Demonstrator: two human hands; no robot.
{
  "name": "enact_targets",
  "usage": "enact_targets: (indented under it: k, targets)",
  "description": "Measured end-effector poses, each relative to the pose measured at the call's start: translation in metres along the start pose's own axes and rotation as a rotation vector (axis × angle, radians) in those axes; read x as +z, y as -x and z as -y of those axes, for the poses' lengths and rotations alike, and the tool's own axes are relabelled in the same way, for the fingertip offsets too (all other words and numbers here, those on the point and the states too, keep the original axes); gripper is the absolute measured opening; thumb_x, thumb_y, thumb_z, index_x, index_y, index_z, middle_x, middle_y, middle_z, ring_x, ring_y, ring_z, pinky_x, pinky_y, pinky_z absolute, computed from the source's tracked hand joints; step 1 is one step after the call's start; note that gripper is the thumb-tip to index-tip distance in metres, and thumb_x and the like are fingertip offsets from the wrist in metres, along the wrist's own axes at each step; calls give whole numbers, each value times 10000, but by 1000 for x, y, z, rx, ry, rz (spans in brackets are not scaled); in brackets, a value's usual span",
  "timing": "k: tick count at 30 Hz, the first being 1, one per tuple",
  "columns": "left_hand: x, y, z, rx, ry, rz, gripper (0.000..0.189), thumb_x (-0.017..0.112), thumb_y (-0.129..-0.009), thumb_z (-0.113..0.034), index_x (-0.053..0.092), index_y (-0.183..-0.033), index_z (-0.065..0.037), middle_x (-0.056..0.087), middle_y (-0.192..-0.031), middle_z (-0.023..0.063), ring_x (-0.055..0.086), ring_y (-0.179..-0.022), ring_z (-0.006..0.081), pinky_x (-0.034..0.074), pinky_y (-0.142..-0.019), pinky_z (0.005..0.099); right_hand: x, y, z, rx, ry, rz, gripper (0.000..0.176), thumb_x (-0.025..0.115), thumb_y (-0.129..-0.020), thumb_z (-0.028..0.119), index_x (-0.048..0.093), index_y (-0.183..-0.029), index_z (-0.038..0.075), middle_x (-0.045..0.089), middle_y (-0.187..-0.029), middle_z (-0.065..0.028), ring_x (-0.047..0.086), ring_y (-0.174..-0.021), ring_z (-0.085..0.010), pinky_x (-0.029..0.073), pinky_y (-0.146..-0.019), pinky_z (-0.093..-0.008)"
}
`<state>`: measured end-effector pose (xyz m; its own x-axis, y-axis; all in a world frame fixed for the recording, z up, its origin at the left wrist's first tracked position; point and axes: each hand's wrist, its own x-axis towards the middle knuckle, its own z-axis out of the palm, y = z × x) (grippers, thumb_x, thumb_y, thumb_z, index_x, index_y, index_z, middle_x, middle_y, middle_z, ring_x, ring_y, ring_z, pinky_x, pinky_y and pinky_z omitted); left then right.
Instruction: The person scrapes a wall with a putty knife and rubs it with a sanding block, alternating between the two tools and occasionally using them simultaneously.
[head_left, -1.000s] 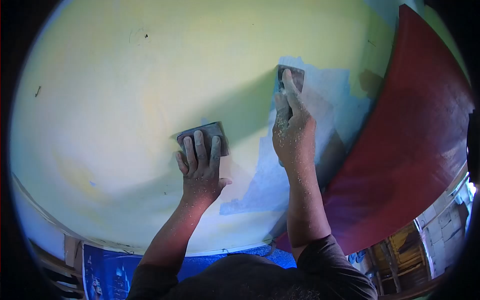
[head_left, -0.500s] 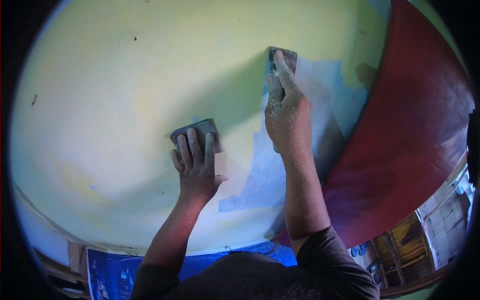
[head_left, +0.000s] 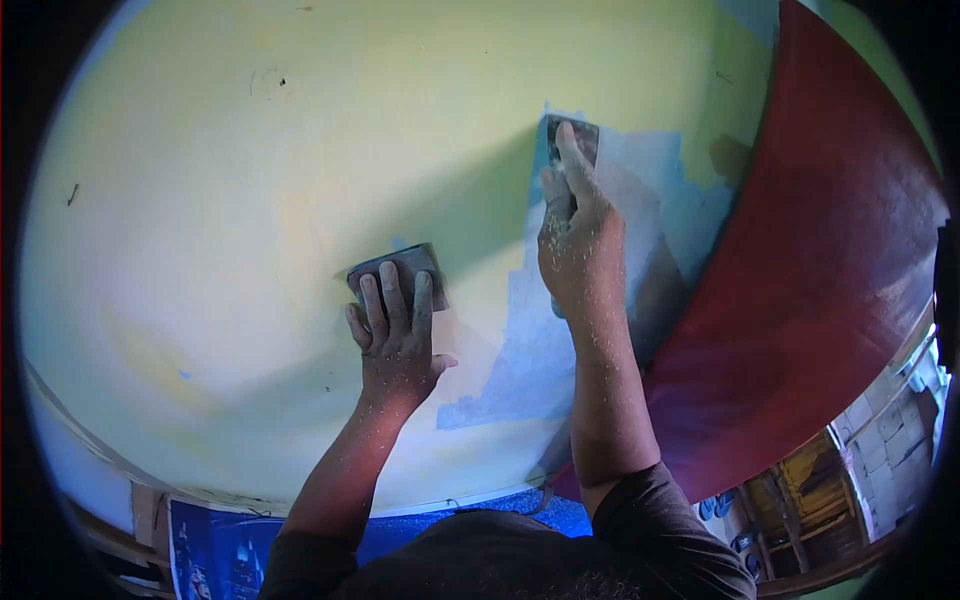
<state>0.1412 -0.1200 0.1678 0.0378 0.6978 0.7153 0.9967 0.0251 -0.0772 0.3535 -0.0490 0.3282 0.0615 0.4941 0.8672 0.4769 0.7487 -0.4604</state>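
A putty-knife-like scraper (head_left: 585, 142) with a dark, squarish blade is in my right hand (head_left: 582, 240). My index finger stretches along its blade, which lies against the painted wall (head_left: 300, 190) at the upper edge of a bare bluish patch (head_left: 520, 340). Pale flakes dust this hand and forearm. Lower and to the left, my left hand (head_left: 395, 335) presses a dark flat rectangular plate (head_left: 410, 265) to the yellowish paint. Its fingers lie spread over the plate, and the thumb sticks out to the right. Whether that plate has a handle is hidden.
A dark red painted surface (head_left: 800, 270) borders the wall on the right. Below the wall hangs a blue printed sheet (head_left: 225, 550). At lower right are a wooden frame (head_left: 815, 490) and grey blocks (head_left: 885, 430). A nail-like mark (head_left: 73, 194) shows at left.
My right hand and the scraper have slid down a little along the wall, uncovering some bluish surface above the blade. My left hand and its plate have shifted only slightly.
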Motion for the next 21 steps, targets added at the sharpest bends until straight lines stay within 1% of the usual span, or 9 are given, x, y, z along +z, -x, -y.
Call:
enact_targets:
  k: [1,5,8,10,12,15,17,19,21]
  targets:
    - [-1,0,0,-2,0,8,1404,956,-676,-625,248,-1746,-55,47,-1787,413,7,-1659,623,92,-1254,808,-1,-1,2,-3,4,-3,535,604,-1115,140,527,-1645,121,743,-1031,-350,758,-967,-514,592,-823,-535]
    - [1,2,2,19,-10,-3,1390,920,-701,-661,239,-1749,-51,43,-1788,414,1,-1659,623,84,-1252,809,-4,2,8,60,-11,19,534,602,-1114,131,530,-1643,124,751,-1038,-341,756,-988,-516,593,-829,-534]
    - [2,1,2,13,-25,-1,1397,897,-712,-687,221,-1753,-47,36,-1787,418,-2,-1657,628,75,-1252,809,6,2,-7,-53,-32,-47,535,601,-1113,131,531,-1644,135,755,-1058,-340,753,-1001,-520,594,-837,-538]
    - [1,1,1,4,-29,13,1402,892,-714,-693,213,-1754,-42,35,-1786,421,-2,-1656,632,70,-1252,809,5,-3,0,-50,-57,-53,534,598,-1114,134,532,-1644,141,753,-1072,-343,751,-1006,-524,594,-845,-543]
    - [0,1,1,0,-28,20,1403,895,-715,-688,212,-1753,-37,38,-1784,425,-2,-1654,636,67,-1252,807,0,-8,10,74,-79,2,530,595,-1117,139,533,-1643,145,750,-1084,-349,748,-1010,-530,593,-854,-548]
    - [1,1,1,14,-13,-12,1413,909,-698,-680,221,-1747,-30,35,-1782,429,-2,-1654,638,65,-1253,804,1,-2,5,41,-55,-11,523,590,-1123,144,531,-1642,141,749,-1088,-350,749,-1007,-529,593,-856,-553]
    - [0,1,1,13,-15,-9,1421,919,-686,-673,225,-1746,-31,36,-1782,429,-1,-1655,635,66,-1253,804,9,3,-10,-74,-34,-65,515,590,-1126,152,535,-1638,137,751,-1080,-347,748,-1013,-529,590,-859,-562]
    - [0,1,1,9,-16,-7,1426,929,-677,-666,229,-1745,-32,38,-1783,428,1,-1656,634,66,-1254,803,6,-1,-3,-78,-49,-58,509,590,-1128,155,538,-1635,133,752,-1090,-345,745,-1032,-528,590,-867,-567]
    - [1,1,1,9,-16,3,1429,938,-669,-659,233,-1745,-35,40,-1783,426,3,-1656,634,65,-1256,802,-1,-5,8,40,-97,8,505,588,-1130,156,542,-1632,131,750,-1119,-345,741,-1065,-524,592,-882,-568]
